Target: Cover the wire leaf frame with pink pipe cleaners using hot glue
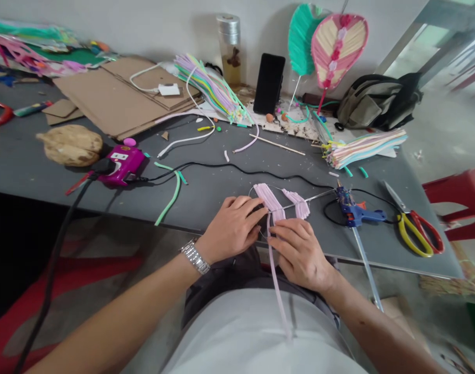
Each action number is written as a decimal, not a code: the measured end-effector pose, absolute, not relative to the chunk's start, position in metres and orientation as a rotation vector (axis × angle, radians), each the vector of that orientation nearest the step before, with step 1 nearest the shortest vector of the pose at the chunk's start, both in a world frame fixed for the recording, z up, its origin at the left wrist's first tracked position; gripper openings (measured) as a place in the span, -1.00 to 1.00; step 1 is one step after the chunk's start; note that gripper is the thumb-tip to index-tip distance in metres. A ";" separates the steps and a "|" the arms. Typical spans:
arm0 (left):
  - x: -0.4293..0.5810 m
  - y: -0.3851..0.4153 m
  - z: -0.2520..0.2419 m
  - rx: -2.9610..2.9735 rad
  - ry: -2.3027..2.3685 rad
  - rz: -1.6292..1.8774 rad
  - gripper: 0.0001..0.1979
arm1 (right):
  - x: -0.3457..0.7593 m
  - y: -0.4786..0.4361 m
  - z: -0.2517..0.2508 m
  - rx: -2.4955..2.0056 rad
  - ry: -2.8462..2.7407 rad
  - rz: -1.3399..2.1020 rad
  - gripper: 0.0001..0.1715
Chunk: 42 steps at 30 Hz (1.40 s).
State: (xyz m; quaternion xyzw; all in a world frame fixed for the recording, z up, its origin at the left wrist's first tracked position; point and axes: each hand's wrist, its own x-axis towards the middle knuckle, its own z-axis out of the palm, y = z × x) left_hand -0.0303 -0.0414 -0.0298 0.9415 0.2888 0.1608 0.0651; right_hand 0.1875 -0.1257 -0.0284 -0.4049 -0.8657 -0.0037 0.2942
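A thin wire frame with a metal stem [319,196] lies at the table's front edge, two bands of pale pink pipe cleaner [269,200] wound across it. A loose length of pink pipe cleaner [275,280] hangs from it over my lap. My left hand [233,226], wearing a metal watch [195,256], is closed with its fingertips on the pipe cleaner at the left side of the frame. My right hand [300,252] is closed on the pipe cleaner at the lower right of the frame; its fingertips are partly hidden.
A blue glue gun [354,208] and scissors [417,228] lie right. At left are a purple power socket [122,163] and cardboard [132,101]. Pipe cleaner bundles [212,88], a phone [269,83], a bottle [230,52], fans [339,49] and a bag [378,101] stand behind.
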 end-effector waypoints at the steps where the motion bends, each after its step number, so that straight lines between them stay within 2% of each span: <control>1: -0.030 -0.042 -0.030 2.841 0.870 0.485 -0.63 | 0.187 -0.124 -0.028 -1.089 -2.289 0.032 -0.62; 6: -0.031 -0.042 -0.031 2.831 0.875 0.498 -0.58 | 0.185 -0.113 -0.020 -1.038 -2.381 0.132 -0.69; 13: -0.031 -0.043 -0.031 2.810 0.869 0.522 -0.56 | 0.188 -0.112 -0.023 -1.076 -2.341 0.073 -0.79; 19: -0.031 -0.043 -0.029 2.829 0.863 0.509 -0.57 | 0.192 -0.111 -0.029 -1.285 -2.276 -0.106 -0.73; 33: -0.032 -0.043 -0.030 2.826 0.840 0.504 -0.58 | 0.193 -0.110 -0.033 -1.289 -2.304 -0.104 -0.60; 37: -0.032 -0.043 -0.028 2.829 0.804 0.504 -0.65 | 0.194 -0.108 -0.033 -1.266 -2.271 -0.061 -0.62; 42: -0.033 -0.043 -0.027 2.870 0.747 0.472 -0.62 | 0.194 -0.107 -0.034 -1.254 -2.239 -0.028 -0.70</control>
